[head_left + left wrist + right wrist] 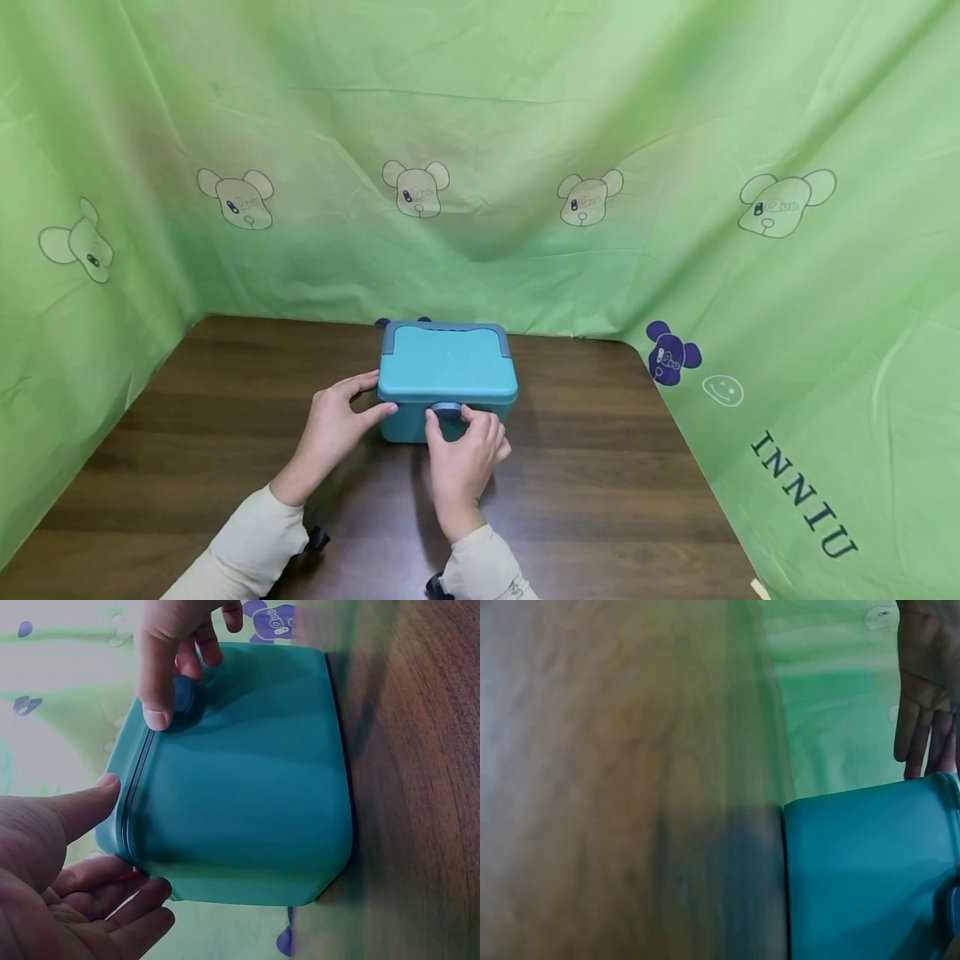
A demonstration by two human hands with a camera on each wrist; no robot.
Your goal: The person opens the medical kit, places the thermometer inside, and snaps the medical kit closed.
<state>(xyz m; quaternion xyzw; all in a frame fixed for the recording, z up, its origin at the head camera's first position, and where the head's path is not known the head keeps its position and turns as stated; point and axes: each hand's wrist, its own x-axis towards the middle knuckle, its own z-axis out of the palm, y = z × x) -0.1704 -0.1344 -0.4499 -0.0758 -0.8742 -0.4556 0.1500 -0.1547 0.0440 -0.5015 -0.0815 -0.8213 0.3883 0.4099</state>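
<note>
A teal lunch box [450,367] with a closed lid stands on the table, a grey-blue handle [504,340] folded flat around its top. My left hand [333,421] holds the box's front left corner. In the left wrist view, that thumb presses the lid's rim while the fingers [120,896] lie against the side. On the front, my right hand [467,458] pinches the dark blue latch [447,411] between thumb and index finger. The right wrist view catches the box [870,870] at the lower right, with the right hand mostly out of frame.
The box stands toward the far edge of a brown wood-grain table [600,467]. Green cloth [480,100] printed with bear heads hangs behind and on both sides. A small pale object [760,589] sits at the table's near right edge.
</note>
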